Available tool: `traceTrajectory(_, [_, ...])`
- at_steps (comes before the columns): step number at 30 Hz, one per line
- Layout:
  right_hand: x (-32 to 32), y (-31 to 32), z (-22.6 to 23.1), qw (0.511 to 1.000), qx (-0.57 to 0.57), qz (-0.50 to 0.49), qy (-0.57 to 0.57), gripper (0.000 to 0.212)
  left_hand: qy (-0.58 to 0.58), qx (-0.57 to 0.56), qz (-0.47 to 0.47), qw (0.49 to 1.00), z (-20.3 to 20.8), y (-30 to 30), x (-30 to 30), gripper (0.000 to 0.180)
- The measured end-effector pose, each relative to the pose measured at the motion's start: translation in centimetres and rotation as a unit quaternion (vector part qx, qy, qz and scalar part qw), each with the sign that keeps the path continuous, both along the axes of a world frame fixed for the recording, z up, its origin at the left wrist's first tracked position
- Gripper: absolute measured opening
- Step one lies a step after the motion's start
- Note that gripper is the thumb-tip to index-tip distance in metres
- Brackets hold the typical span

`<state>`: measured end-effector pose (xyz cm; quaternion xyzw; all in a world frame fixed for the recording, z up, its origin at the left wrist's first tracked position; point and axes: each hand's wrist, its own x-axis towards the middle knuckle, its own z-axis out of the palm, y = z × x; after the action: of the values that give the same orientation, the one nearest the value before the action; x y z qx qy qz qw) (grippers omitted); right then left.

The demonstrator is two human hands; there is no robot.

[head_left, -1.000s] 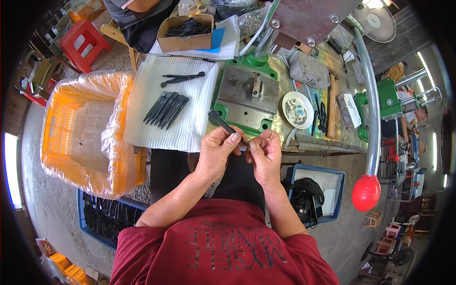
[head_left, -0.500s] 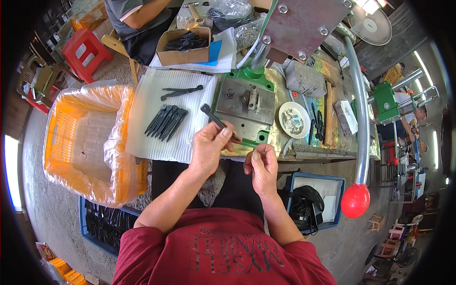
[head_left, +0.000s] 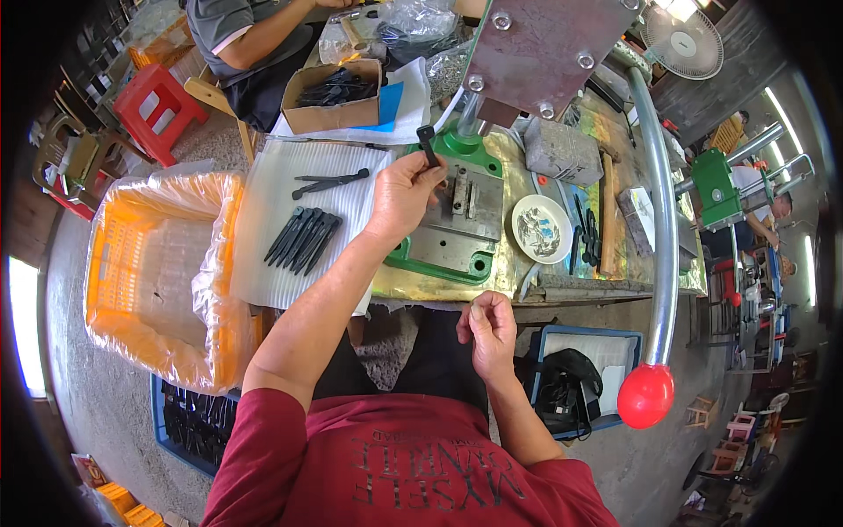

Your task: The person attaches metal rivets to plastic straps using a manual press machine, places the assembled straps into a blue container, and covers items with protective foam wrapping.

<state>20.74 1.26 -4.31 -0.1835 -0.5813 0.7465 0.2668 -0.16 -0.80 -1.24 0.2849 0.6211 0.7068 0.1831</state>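
My left hand [head_left: 404, 198] is closed around a slim black part [head_left: 427, 139] with a wider head, holding it upright. It hovers over the left side of the green-based hand press [head_left: 439, 268], beside a small metal fixture [head_left: 465, 195] on the steel plate. My right hand [head_left: 489, 332] stays just off the bench's front edge, thumb pressed to curled fingers; anything inside them is hidden. On the white foam sheet [head_left: 259, 206] to the left lie a row of black parts [head_left: 303, 239] and a pair of crossed ones [head_left: 330, 183].
The press lever's red knob [head_left: 646, 396] hangs at the right. A white dish [head_left: 541, 229] of small metal pieces sits right of the press. A bag-lined orange crate [head_left: 105, 290] stands left. Behind the foam is a cardboard box [head_left: 332, 119] of black parts; a person [head_left: 250, 39] sits beyond.
My left hand has carried the black part forward and right, over the press plate, and turned it more upright. My right hand has dropped slightly toward me. The press lever's knob sits slightly lower.
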Motion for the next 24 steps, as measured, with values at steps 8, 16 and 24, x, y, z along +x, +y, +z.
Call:
traceTrajectory(8, [0.6,0.2,-0.9,1.0,-0.015,-0.009,-0.011,0.008,0.049,-0.042,0.014,0.998,-0.4,1.1,-0.5,0.008])
traceTrajectory(16, [1.0,0.2,-1.4,0.999,-0.018,-0.009,-0.027,0.011,0.057,-0.083,0.021,0.995,0.0,1.2,-0.4,0.009])
traceTrajectory(24, [1.0,0.1,-1.2,0.999,-0.039,-0.025,-0.023,0.008,0.087,-0.091,0.023,0.992,0.0,1.3,-0.2,0.011])
